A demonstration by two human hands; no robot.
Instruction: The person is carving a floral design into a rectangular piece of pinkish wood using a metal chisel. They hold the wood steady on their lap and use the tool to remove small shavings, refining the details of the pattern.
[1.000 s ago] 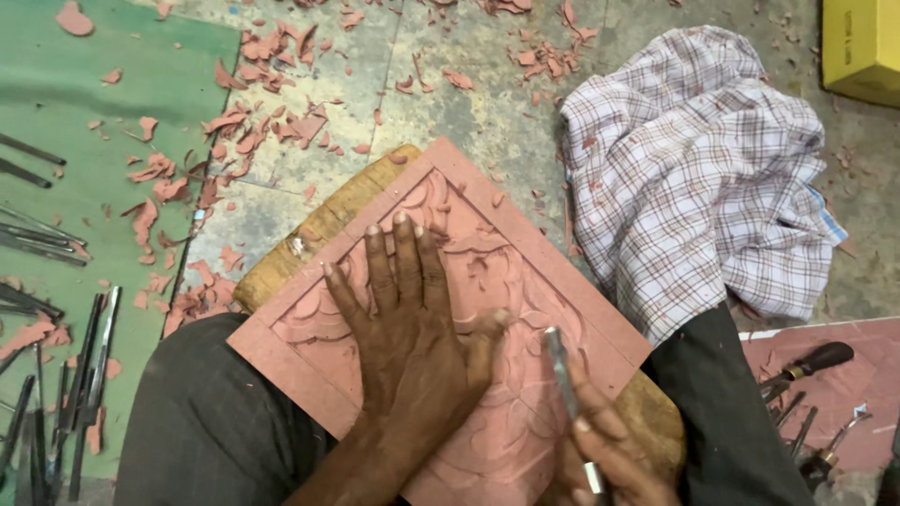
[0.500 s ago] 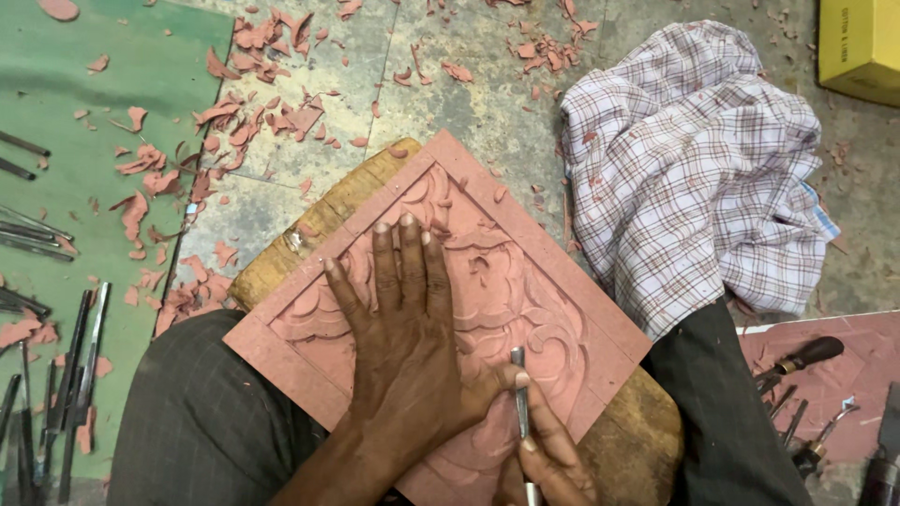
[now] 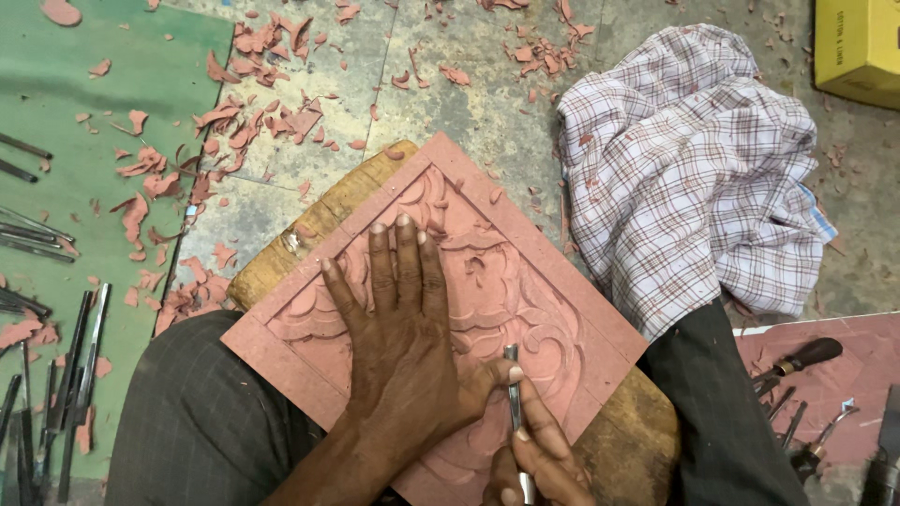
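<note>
A square pink carved panel (image 3: 525, 225) with a leafy relief lies cornerwise on a wooden block (image 3: 323, 220) across my lap. My left hand (image 3: 398, 342) presses flat on its middle, fingers spread and pointing away from me. My right hand (image 3: 539, 459), at the bottom edge of the view, grips a thin metal carving tool (image 3: 513, 394) upright. The tool's tip touches the panel just beside my left thumb.
Pink shavings (image 3: 253, 131) litter the concrete floor and a green mat (image 3: 66, 150). Several metal carving tools (image 3: 56, 375) lie on the mat at left, more tools (image 3: 797, 394) at lower right. A checked cloth (image 3: 694, 169) lies to the right, a yellow box (image 3: 858, 47) in the corner.
My right hand has brought the carving tool leftward and up, from the panel's lower right to beside my left thumb. The left hand has stayed flat on the panel.
</note>
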